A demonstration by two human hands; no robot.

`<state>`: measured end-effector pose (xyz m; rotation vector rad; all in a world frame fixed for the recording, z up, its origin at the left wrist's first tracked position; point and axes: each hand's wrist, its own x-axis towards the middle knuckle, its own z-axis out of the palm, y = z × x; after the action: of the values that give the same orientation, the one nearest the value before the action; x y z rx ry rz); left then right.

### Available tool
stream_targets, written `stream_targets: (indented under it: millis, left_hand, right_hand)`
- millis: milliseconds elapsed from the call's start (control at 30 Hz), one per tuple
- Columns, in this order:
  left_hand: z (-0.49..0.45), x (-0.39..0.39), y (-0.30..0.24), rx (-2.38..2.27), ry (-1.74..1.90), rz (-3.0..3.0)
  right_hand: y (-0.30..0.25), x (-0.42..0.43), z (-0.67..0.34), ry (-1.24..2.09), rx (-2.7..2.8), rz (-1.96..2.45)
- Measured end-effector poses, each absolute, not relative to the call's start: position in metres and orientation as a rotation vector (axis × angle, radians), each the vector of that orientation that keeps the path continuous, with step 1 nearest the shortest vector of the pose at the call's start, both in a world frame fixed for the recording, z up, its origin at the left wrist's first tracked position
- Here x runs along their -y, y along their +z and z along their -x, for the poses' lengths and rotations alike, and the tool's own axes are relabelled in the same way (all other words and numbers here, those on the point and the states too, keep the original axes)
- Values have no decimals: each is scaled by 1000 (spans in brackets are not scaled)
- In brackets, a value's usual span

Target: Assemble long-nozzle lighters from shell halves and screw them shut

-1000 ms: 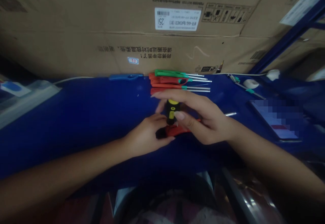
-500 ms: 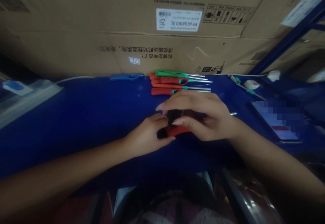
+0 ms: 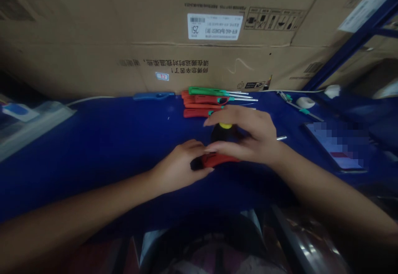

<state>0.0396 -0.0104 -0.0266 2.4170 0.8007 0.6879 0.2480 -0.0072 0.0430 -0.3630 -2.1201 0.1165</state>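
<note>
My left hand (image 3: 182, 166) is closed on the handle end of a red long-nosed lighter (image 3: 219, 158), which lies sideways low over the blue table. The lighter's metal tube emerges beyond my right hand (image 3: 248, 135). Between that hand's thumb and curled fingers is a stubby black tool handle (image 3: 221, 133) with a yellow band (image 3: 226, 125); its working end is hidden. My right thumb passes in front of the red lighter, close to my left fingertips. Just behind my hands lies a pile of red lighters (image 3: 199, 112), with a green lighter (image 3: 205, 91) on top.
A cardboard box (image 3: 149, 25) walls off the back of the blue table (image 3: 108, 141). Against it lies a blue lighter piece (image 3: 154, 96). At the right are a phone (image 3: 334, 145), a white tape roll (image 3: 305, 102) and loose lighter parts (image 3: 289, 100). A plastic bag (image 3: 40, 124) rests at left.
My right hand has drawn the black handle slightly right and away from my left fingers, and its yellow band now shows. My left hand stays on the red lighter.
</note>
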Motion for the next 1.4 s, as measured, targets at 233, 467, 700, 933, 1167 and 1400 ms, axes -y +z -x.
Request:
stream_targets:
  millis: [233, 467, 700, 933, 1167, 1400]
  left_hand:
    - [-40, 11, -28, -772, 745, -2386]
    - [-40, 12, -27, -777, 747, -2369]
    - [-41, 11, -26, -793, 705, -2353]
    - [-39, 11, -28, -747, 794, -2396]
    - [-42, 12, -29, -864, 759, -2457]
    - [-35, 18, -17, -914, 637, -2574]
  right_hand:
    - [40, 14, -244, 344, 2182, 376]
    - [45, 15, -245, 277, 2279, 314]
    - [45, 14, -243, 164, 2188, 308]
    - [50, 14, -249, 440, 2328, 392]
    - [44, 7, -250, 143, 2192, 435]
    - [64, -14, -297, -226, 1886, 760]
